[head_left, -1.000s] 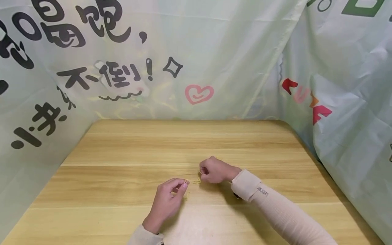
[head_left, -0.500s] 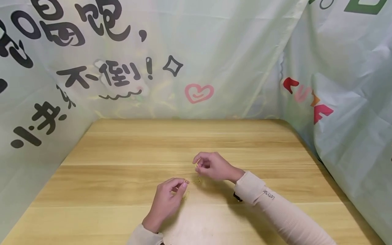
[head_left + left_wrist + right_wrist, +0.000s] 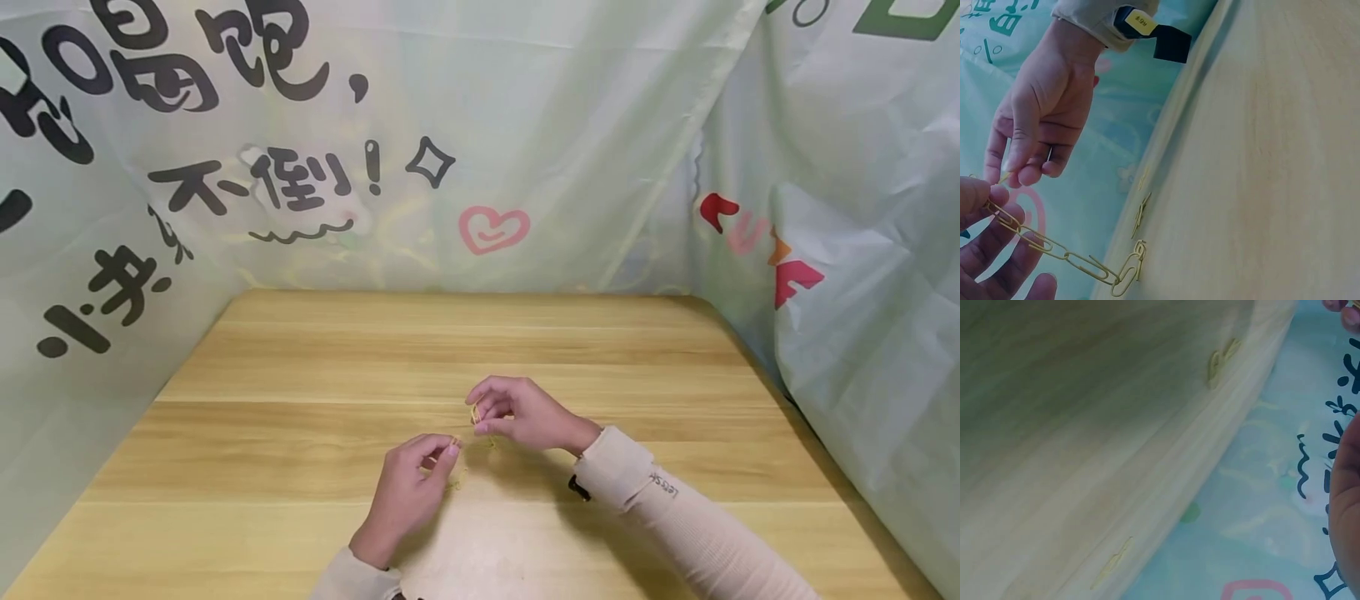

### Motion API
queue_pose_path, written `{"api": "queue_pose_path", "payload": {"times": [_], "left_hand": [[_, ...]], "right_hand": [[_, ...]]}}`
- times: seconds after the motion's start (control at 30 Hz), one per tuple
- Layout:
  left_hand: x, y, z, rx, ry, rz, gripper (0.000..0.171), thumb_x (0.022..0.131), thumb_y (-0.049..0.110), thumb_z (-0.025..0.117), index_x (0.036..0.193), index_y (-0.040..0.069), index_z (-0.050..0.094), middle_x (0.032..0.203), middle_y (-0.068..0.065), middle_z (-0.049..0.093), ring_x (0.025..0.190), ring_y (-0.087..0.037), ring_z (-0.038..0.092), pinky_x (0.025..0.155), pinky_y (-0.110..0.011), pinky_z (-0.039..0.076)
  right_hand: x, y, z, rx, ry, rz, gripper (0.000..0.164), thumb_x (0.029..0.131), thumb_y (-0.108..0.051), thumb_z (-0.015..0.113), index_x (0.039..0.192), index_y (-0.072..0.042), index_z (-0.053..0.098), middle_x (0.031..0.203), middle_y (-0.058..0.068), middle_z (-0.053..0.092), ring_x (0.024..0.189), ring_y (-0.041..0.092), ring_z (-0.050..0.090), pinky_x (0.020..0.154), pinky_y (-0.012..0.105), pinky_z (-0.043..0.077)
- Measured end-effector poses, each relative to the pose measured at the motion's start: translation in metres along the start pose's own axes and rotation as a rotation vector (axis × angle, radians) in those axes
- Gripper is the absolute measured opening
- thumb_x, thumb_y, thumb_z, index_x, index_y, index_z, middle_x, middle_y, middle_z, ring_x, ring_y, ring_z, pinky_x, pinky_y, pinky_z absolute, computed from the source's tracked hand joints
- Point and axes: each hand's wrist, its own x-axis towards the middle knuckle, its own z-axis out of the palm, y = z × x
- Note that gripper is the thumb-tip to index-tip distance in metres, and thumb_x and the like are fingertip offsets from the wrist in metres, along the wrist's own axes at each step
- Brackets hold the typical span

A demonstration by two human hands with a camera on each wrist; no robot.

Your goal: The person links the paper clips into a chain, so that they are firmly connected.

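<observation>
Yellow paperclip chain (image 3: pixel 1054 249): linked end to end, hanging slack at lower left, tail on bench; loose clip (image 3: pixel 1141 214) beside it.

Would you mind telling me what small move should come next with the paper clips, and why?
Probably bring the right hand to the left hand: the left pinches one end of the clip chain, and the right pinches a loose clip beside it, not yet joined.

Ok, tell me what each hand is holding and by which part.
The left hand pinches the clip chain at its top end; the rest hangs to the table. The right hand pinches a single clip; by which part cannot be told.
</observation>
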Motion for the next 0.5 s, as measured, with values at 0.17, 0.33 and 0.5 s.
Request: {"api": "queue_pose_path", "payload": {"times": [0.17, 0.33, 0.5], "left_hand": [[-0.0008, 0.0001, -0.0002, 0.008, 0.014, -0.009, 0.009, 0.092, 0.002, 0.063, 0.091, 0.001, 0.072, 0.087, -0.008, 0.071, 0.076, -0.012, 0.063, 0.068, -0.03, 0.056], [-0.0003, -0.0009, -0.0003, 0.007, 0.018, 0.004, 0.009, 0.091, 0.001, 0.063, 0.09, 0.002, 0.072, 0.085, -0.008, 0.071, 0.075, -0.011, 0.063, 0.067, -0.029, 0.056], [0.0011, -0.0022, -0.0004, 0.011, 0.023, 0.02, 0.009, 0.091, 0.001, 0.063, 0.09, 0.002, 0.072, 0.084, -0.007, 0.071, 0.075, -0.01, 0.064, 0.066, -0.028, 0.056]], "right_hand": [[-0.0007, -0.0041, 0.0034, 0.015, -0.009, -0.021, 0.028, 0.083, 0.004, 0.072, 0.108, 0.002, 0.06, 0.086, 0.006, 0.064, 0.078, 0.013, 0.063, 0.075, 0.033, 0.057], [-0.0012, -0.0082, 0.0035, 0.006, 0.014, -0.029, 0.021, 0.082, 0.003, 0.073, 0.095, -0.001, 0.058, 0.084, 0.005, 0.064, 0.076, 0.014, 0.063, 0.074, 0.033, 0.057], [-0.0001, -0.0105, 0.0018, -0.053, 0.053, -0.063, 0.015, 0.084, 0.001, 0.073, 0.087, -0.004, 0.058, 0.083, 0.004, 0.064, 0.071, 0.011, 0.061, 0.067, 0.031, 0.055]]}}
